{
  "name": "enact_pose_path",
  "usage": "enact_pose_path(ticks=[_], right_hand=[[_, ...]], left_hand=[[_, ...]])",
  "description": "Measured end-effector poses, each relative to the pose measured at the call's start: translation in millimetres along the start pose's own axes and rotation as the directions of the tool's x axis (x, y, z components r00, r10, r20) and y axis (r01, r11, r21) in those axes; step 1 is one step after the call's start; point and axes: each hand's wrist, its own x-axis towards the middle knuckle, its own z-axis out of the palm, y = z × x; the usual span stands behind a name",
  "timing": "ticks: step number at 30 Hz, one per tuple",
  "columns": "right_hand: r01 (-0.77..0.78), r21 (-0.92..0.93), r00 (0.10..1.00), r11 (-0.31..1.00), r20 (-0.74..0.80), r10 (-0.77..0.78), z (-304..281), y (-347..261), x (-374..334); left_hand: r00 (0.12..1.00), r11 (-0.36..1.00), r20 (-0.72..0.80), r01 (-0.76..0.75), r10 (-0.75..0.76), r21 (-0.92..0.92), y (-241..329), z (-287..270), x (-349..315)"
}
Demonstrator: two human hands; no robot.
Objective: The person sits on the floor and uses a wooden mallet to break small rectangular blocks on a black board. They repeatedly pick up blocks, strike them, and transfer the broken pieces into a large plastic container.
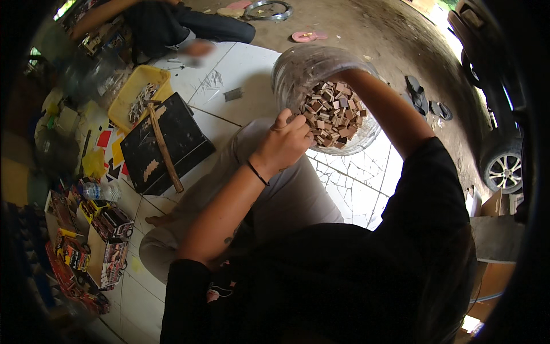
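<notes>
A large clear plastic container is tipped toward me, its mouth facing my body. Inside lie many small brown wooden blocks. My left hand is closed on the container's near left rim, thumb up. A dark band circles that wrist. My right forearm reaches across from the right to the container's far side. The right hand is at the upper wall of the container, its fingers hidden, so I cannot tell whether they grip it.
Left of my knee, a hammer lies across a black box. Beyond it stands a yellow basin of small pieces. Toy trucks and a plastic bottle sit at the left. Another person's leg is at the far left. Sandals lie right.
</notes>
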Motion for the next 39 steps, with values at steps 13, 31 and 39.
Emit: enact_pose_path(ticks=[13,31,39], right_hand=[[0.277,-0.457,0.936,0.845,0.329,-0.129,11,-45,7],[0.130,-0.075,0.991,0.989,0.029,-0.128,5,-43,-15],[0.322,-0.324,0.877,0.890,0.457,-0.151,28,-36,-41]], left_hand=[[0.993,0.985,-0.033,0.110,-0.115,-0.132,-5,-16,6],[0.998,0.998,0.040,0.056,-0.056,-0.018,3,-15,-7],[0.998,1.000,0.055,0.011,-0.010,-0.026,8,-14,-11]])
